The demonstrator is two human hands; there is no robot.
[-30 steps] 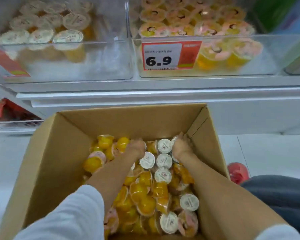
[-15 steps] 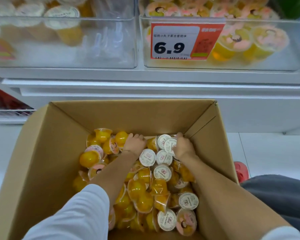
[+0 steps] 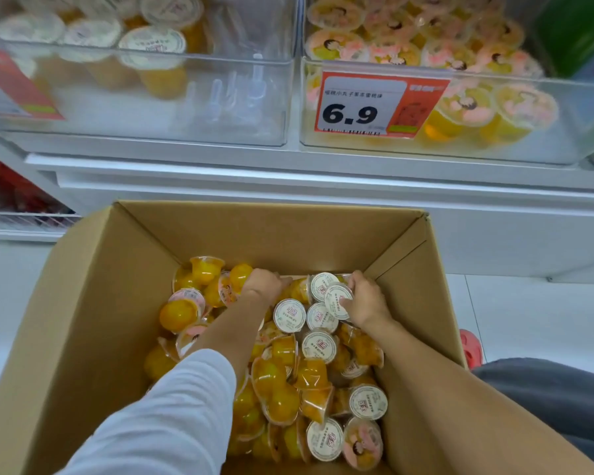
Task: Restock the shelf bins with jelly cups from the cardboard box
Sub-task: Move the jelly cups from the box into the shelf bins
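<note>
An open cardboard box (image 3: 93, 303) on the floor holds several yellow jelly cups (image 3: 278, 382), some with white lids, some with pink cartoon lids. My left hand (image 3: 263, 284) is down among the cups at the box's far side, fingers curled into the pile; what it holds is hidden. My right hand (image 3: 366, 301) grips a white-lidded cup (image 3: 336, 299) near the far right corner. Above, a clear left bin (image 3: 186, 108) holds white-lidded cups, and a clear right bin (image 3: 563, 132) holds pink-lidded cups.
A red 6.9 price tag (image 3: 378, 104) hangs on the right bin's front. A white shelf ledge (image 3: 323, 180) runs between bins and box. A lower shelf with red packets (image 3: 11, 193) is at left. My grey trouser leg (image 3: 556, 399) and a red shoe (image 3: 470, 347) are at right.
The view tilted up and closer to the shelf. My right hand has closed round a white-lidded cup and tipped it up; my left hand has dug slightly deeper into the cups.
</note>
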